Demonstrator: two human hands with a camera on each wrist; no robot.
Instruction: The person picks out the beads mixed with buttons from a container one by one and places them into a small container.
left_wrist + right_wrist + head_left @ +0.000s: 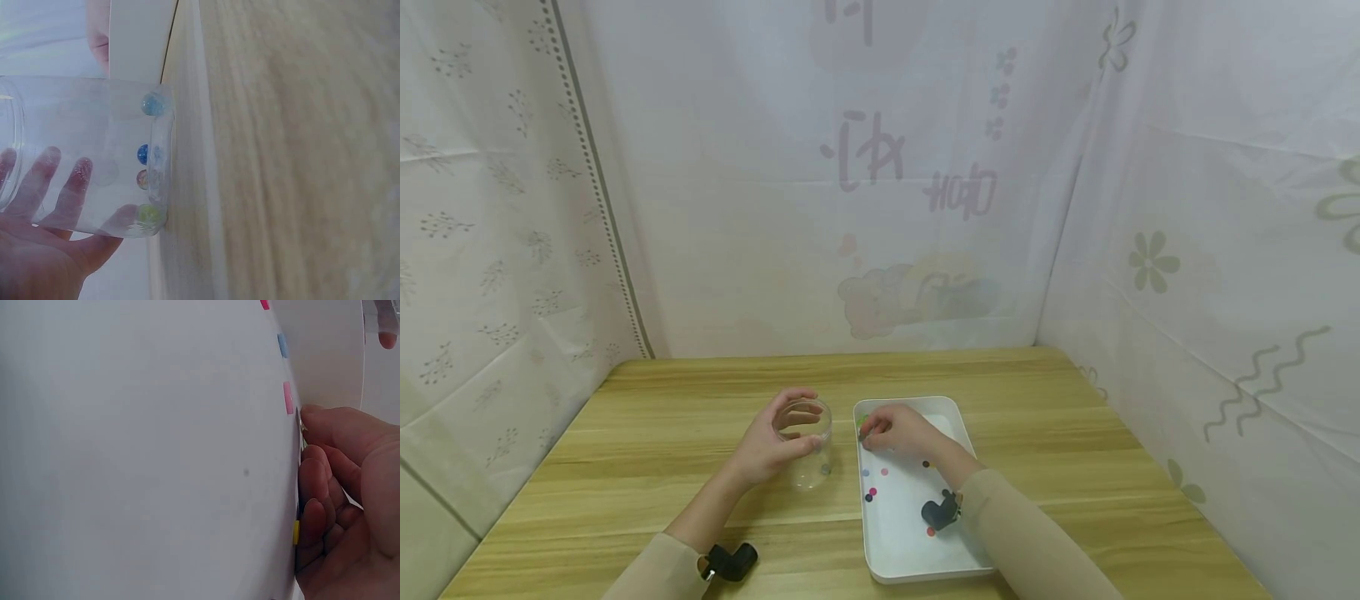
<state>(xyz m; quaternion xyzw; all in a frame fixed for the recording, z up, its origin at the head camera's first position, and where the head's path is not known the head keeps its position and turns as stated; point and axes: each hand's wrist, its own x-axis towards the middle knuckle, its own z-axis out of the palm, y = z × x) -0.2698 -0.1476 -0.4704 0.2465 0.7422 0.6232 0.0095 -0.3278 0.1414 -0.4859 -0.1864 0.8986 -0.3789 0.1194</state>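
Some curtain lettering [876,154] beyond left hand [771,446] round clear jar [808,468] and right hand [906,432], grip unclear.

The left hand [44,262] grips a clear jar [69,112] upright, probably resting on the wooden table [300,156]; four coloured marbles [143,154] lie in its bottom. A white tray [140,44] stands to its right.

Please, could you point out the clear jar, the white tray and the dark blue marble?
Clear jar [100,128]: left wrist view, side wall.
White tray [895,533]: head view, bare floor.
Dark blue marble [143,154]: left wrist view, centre.
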